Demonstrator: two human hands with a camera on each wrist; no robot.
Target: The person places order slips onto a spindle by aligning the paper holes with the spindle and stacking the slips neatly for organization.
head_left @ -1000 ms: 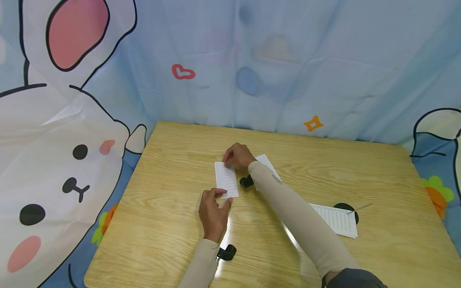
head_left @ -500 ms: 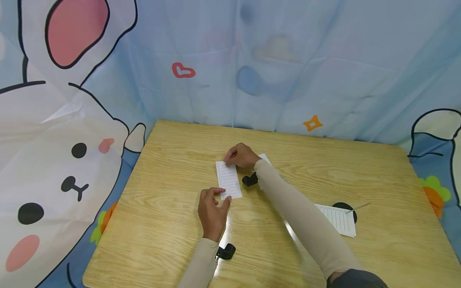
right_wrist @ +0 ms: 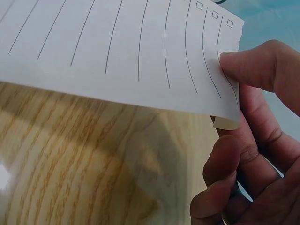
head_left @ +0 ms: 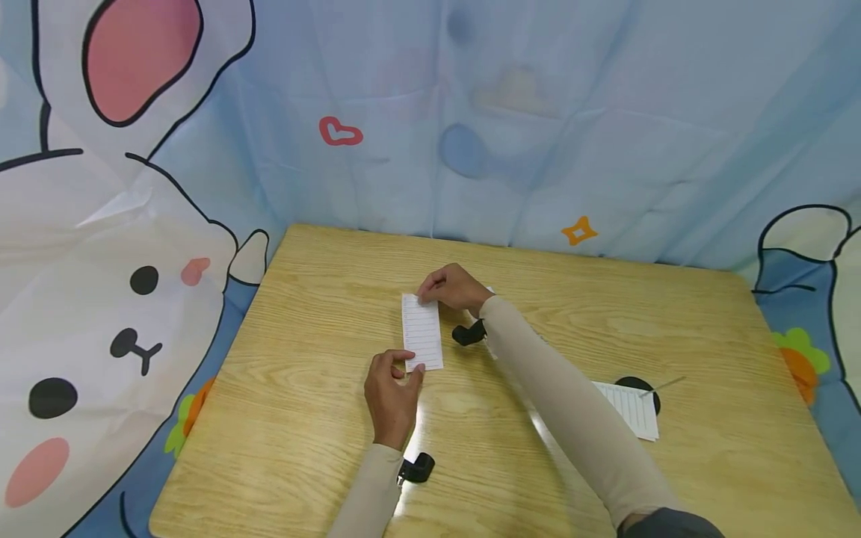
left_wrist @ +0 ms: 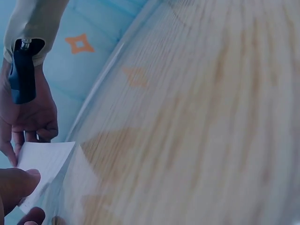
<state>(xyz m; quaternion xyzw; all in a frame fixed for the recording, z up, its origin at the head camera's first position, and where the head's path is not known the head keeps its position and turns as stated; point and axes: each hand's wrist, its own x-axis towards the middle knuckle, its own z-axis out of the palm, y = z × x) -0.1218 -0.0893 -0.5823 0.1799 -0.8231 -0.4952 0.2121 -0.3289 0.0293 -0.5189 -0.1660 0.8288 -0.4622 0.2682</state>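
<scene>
A white checklist sheet point(head_left: 421, 332) with ruled lines and small boxes is held between both hands above the table. My right hand point(head_left: 454, 288) pinches its far end; in the right wrist view the thumb point(right_wrist: 255, 65) presses the printed face, with fingers behind and the corner bent back. At the near end my left hand point(head_left: 392, 396) pinches the sheet between thumb and fingers. In the left wrist view, the left thumb point(left_wrist: 21, 185) lies over the paper point(left_wrist: 44, 161), with the right hand point(left_wrist: 33, 110) beyond it.
To the right lie more lined sheets point(head_left: 635, 409), a thin stick-like item point(head_left: 666, 385) and a black round object point(head_left: 632, 383). Another white paper is mostly hidden behind my right forearm. A printed curtain point(head_left: 538, 112) hangs behind the wooden table point(head_left: 303, 299).
The sheet's far end has risen slightly and it stands a little straighter. My right forearm has shifted, covering more of the paper behind it. Both hands keep their hold.
</scene>
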